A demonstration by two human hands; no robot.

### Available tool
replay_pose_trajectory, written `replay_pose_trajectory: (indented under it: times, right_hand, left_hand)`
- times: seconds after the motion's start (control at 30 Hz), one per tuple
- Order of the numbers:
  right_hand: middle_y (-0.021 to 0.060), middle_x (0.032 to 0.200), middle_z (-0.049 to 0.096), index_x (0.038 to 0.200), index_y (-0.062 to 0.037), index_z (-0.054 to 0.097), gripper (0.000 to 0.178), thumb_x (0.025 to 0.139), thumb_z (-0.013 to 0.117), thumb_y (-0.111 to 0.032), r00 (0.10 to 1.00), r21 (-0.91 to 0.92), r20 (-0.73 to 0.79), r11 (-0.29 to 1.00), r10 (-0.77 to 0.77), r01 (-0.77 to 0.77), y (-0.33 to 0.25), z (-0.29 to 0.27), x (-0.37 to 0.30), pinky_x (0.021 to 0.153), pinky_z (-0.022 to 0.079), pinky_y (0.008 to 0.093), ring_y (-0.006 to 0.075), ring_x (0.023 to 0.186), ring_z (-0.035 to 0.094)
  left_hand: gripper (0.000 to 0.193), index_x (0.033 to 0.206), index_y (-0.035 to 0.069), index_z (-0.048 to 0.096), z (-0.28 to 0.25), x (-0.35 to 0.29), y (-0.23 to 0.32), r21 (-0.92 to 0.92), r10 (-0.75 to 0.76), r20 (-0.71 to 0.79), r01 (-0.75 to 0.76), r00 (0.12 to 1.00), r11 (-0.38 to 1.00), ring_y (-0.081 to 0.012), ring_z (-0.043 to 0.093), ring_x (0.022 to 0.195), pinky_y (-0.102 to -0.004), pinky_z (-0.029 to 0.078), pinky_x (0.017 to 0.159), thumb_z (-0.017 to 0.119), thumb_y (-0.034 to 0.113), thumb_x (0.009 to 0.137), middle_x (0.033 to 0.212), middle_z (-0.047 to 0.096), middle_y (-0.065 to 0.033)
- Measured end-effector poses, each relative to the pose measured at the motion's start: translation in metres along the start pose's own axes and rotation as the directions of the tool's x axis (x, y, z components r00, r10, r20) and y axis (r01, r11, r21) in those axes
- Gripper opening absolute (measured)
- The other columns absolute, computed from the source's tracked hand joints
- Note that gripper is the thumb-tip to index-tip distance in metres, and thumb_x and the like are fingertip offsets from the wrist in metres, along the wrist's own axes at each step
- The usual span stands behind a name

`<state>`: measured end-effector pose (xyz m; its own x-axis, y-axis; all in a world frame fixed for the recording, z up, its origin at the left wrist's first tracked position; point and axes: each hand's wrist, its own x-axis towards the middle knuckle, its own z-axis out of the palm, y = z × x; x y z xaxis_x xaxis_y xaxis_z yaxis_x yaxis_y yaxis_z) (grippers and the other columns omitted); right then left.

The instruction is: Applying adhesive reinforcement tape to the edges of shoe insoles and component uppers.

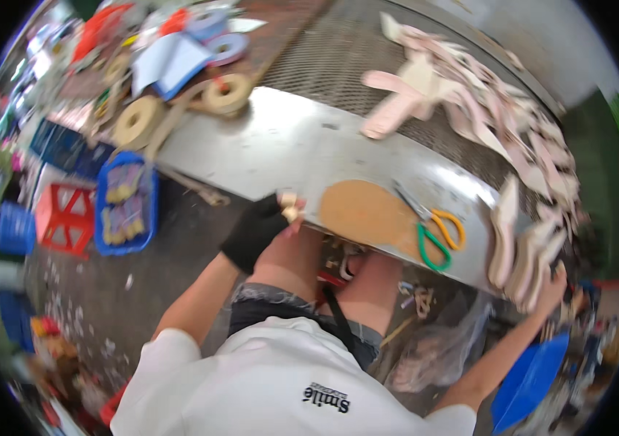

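My left hand [257, 231], in a black fingerless glove, is at the table's near edge above my lap. Its fingers are curled, with small cream pieces [290, 208] at the tips. Whether these are held or wrapped round the fingers, I cannot tell. My right hand [555, 289] reaches far right, its fingers closed at the near end of several pale pink, curved shoe insoles [524, 269] standing on edge. Between my hands, a brown oval pad [364, 212] lies on the metal tabletop [291, 138]. Scissors [433, 227] with one orange and one green handle rest partly on it.
More insoles [462, 94] are heaped along the mesh surface [316, 65] at the back right. Tape rolls [226, 94] stand at the back left. Beyond the table's left end are a blue basket [151, 211] and a red crate [62, 218]. A clear plastic bag [444, 345] hangs below the near edge.
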<state>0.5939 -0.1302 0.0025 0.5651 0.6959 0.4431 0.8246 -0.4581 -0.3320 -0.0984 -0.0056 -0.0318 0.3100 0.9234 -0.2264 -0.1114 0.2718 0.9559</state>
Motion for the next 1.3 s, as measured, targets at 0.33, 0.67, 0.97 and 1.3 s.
replay_pose_trajectory:
  times: [0.33,0.67,0.97,1.3]
  right_hand:
    - [0.0048,0.105,0.062,0.116,0.0022,0.058,0.028,0.089,0.057,-0.006,0.830,0.674,0.438,0.737,-0.346,-0.048,-0.281,0.041,-0.086,0.082,0.045,0.0245,0.0118,0.092,0.058]
    - [0.0058,0.098,0.065,0.112,0.0031,0.060,0.030,0.084,0.065,-0.006,0.449,0.767,0.639,0.558,-0.624,-0.316,-0.452,0.088,-0.187,0.078,0.048,0.0253,0.0110,0.088,0.060]
    - [0.0121,0.124,0.053,0.137,0.0032,0.035,0.077,0.074,0.075,-0.016,0.203,0.675,0.473,0.205,-0.857,-0.708,-0.558,0.129,-0.278,0.098,0.043,0.0389,0.0211,0.115,0.052]
    - [0.0111,0.102,0.063,0.120,0.0004,0.052,0.043,0.089,0.059,-0.029,0.167,0.539,0.709,0.375,-0.685,-0.754,-0.477,0.101,-0.205,0.071,0.050,0.0267,0.0161,0.084,0.061]
  left_hand:
    - [0.043,0.118,0.008,0.056,-0.210,0.118,0.070,0.966,0.877,-0.187,0.244,0.442,0.082,-0.0339,0.054,0.109,-0.0431,0.045,0.090,0.059,0.010,0.075,0.120,0.057,-0.0156]
    - [0.027,0.095,0.002,0.064,-0.179,0.015,0.096,0.821,0.246,-0.047,-0.103,0.968,0.561,-0.0159,0.063,0.073,-0.0304,0.051,0.069,0.068,0.019,0.074,0.077,0.064,-0.0109]
    - [0.043,0.126,0.007,0.053,-0.062,-0.013,0.086,-0.270,0.147,-0.073,-0.161,0.986,0.949,-0.0135,0.063,0.074,-0.0265,0.052,0.066,0.063,0.007,0.085,0.092,0.058,-0.0020]
    - [0.037,0.111,0.011,0.055,0.061,-0.078,-0.033,0.431,0.300,0.466,-0.509,0.833,0.745,-0.0231,0.061,0.082,-0.0361,0.049,0.072,0.058,0.005,0.074,0.089,0.061,-0.0076]
